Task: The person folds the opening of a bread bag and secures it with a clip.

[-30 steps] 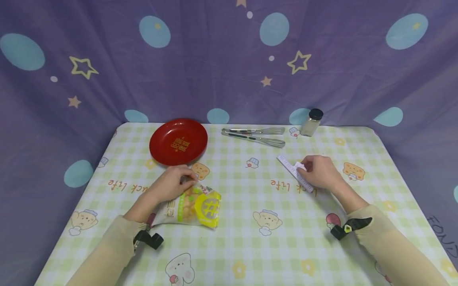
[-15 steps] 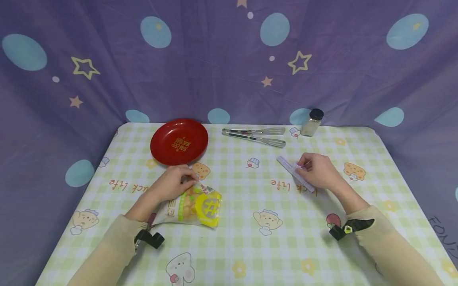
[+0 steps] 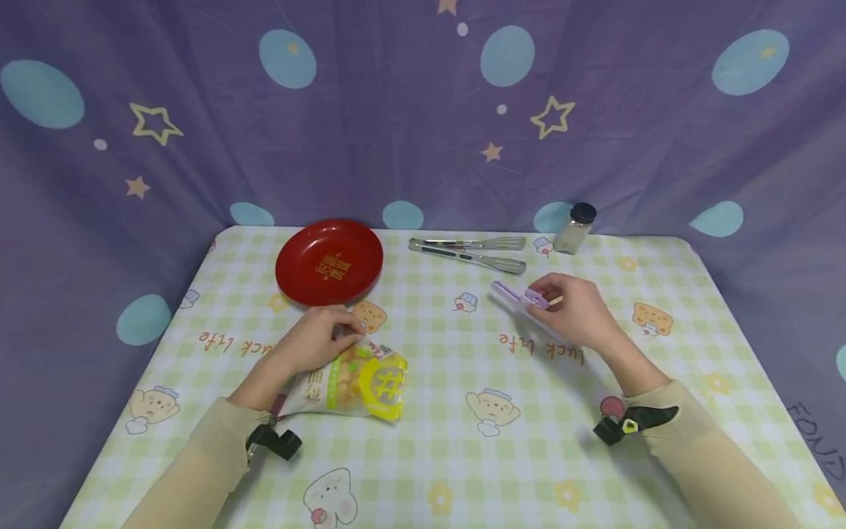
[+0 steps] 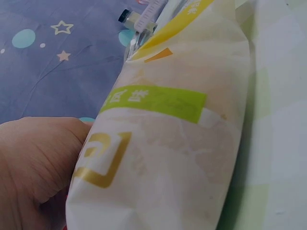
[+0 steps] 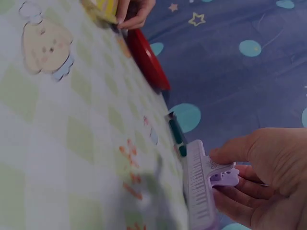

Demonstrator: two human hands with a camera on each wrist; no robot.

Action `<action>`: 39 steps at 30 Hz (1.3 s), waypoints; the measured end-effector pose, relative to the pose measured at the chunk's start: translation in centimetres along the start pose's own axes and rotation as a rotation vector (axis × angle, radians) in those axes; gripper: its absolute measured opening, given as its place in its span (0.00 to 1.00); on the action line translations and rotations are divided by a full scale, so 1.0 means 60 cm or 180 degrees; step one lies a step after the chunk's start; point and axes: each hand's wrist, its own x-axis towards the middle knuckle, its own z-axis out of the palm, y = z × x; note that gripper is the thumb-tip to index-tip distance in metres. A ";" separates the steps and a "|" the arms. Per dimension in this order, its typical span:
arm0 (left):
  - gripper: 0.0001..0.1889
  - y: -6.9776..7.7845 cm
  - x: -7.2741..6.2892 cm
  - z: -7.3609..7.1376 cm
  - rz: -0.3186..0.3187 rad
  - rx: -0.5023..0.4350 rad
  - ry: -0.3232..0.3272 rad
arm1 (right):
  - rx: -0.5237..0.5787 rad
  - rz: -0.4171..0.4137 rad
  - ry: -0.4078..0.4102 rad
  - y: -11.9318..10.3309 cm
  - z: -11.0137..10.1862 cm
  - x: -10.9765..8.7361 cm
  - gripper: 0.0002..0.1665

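My left hand (image 3: 320, 339) grips the upper edge of a white and yellow plastic snack bag (image 3: 363, 386) lying on the table at left. Up close in the left wrist view, the bag (image 4: 158, 143) hides most of that hand. At right, my right hand (image 3: 573, 308) pinches a light purple bag clip (image 3: 534, 298) by its handle tabs. In the right wrist view the clip's long bar (image 5: 197, 184) shows ridges, and thumb and fingers (image 5: 235, 149) press its two tabs from opposite sides.
A red plate (image 3: 329, 262) stands behind my left hand. Metal tongs (image 3: 469, 253) lie at the table's back edge, with a black-capped jar (image 3: 575, 229) to their right. A checked cloth (image 3: 429, 455) covers the table; a purple curtain (image 3: 396, 147) hangs behind.
My right hand has lifted the bag clip off the cloth, moving it a little left and back while the clip turned. The left hand and snack bag have stayed put.
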 end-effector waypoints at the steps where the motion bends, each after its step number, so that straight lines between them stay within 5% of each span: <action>1: 0.03 0.000 0.000 0.000 0.0004 0.0002 0.0001 | 0.0017 -0.0017 0.0028 -0.003 0.001 0.000 0.16; 8: 0.03 0.002 0.000 -0.001 0.0017 0.0000 0.0012 | 0.0246 -0.0259 0.0112 -0.028 0.008 0.003 0.14; 24: 0.03 0.004 -0.001 0.001 0.0018 0.0174 0.0094 | 0.0570 -0.0421 -0.0181 -0.085 0.060 0.005 0.13; 31: 0.04 0.007 -0.003 0.001 -0.0150 0.0230 0.0172 | 0.0670 -0.0574 -0.0310 -0.099 0.092 0.005 0.14; 39: 0.04 0.009 -0.001 -0.001 -0.0190 0.0275 0.0114 | 0.0935 -0.0400 -0.0465 -0.123 0.130 0.001 0.15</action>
